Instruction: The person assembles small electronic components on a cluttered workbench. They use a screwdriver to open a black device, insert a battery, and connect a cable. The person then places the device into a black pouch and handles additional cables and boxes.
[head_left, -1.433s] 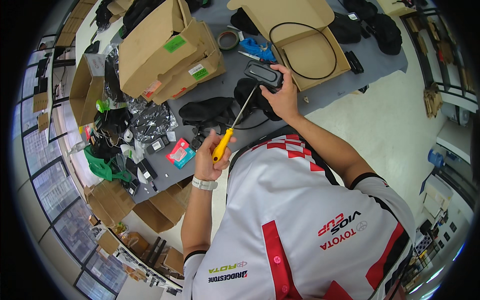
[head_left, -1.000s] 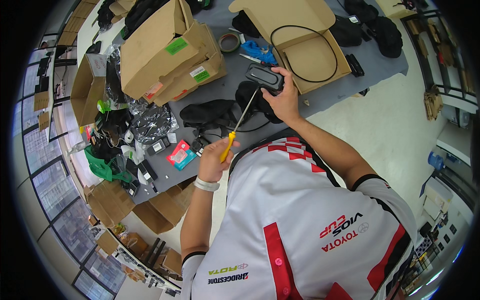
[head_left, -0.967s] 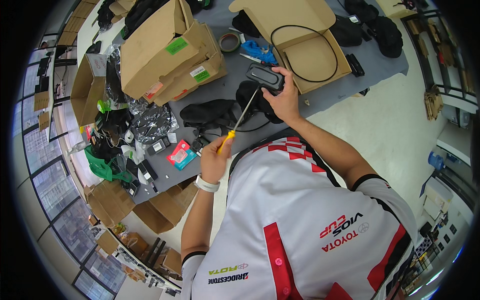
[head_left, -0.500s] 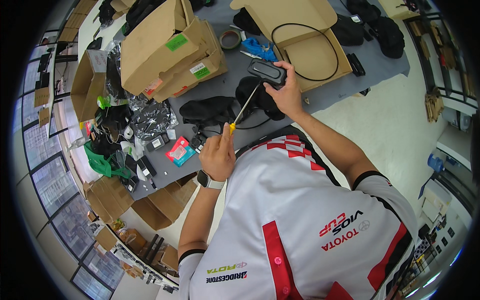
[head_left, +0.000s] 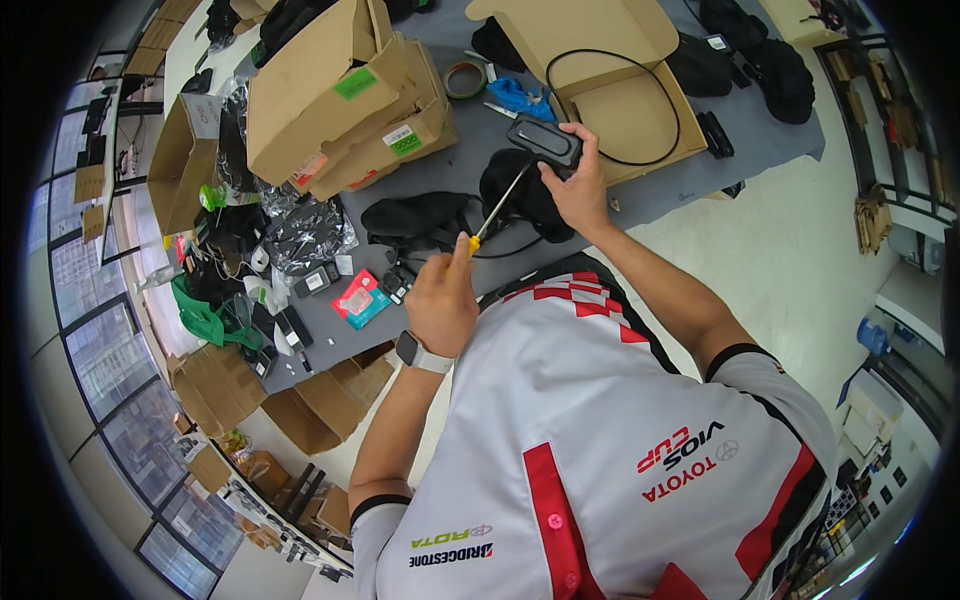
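My left hand (head_left: 443, 305) is closed round a screwdriver (head_left: 503, 203), its index finger laid along the yellow handle. The metal shaft slants up and right, and its tip ends at the lower edge of a black rectangular device with rounded corners (head_left: 545, 141). Whether the tip touches it, I cannot tell. My right hand (head_left: 582, 190) grips that device by its right end, thumb below and fingers above. Beneath the shaft and the device lies a black cap-like cloth piece (head_left: 520, 195). A second black cloth item (head_left: 415, 217) rests to its left, near a thin black cable (head_left: 510, 254).
Stacked cardboard boxes (head_left: 350, 110) stand at the back left of the grey table. An open cardboard box (head_left: 640, 110) with a looped black cable sits at the back right. Between them lie a tape roll (head_left: 465, 80) and blue plastic (head_left: 520, 97). Clear plastic bags (head_left: 310, 235) lie left.
My left hand and the screwdriver have shifted slightly up and to the right. The black device in my right hand has moved a little to the right. Both grips stay the same.
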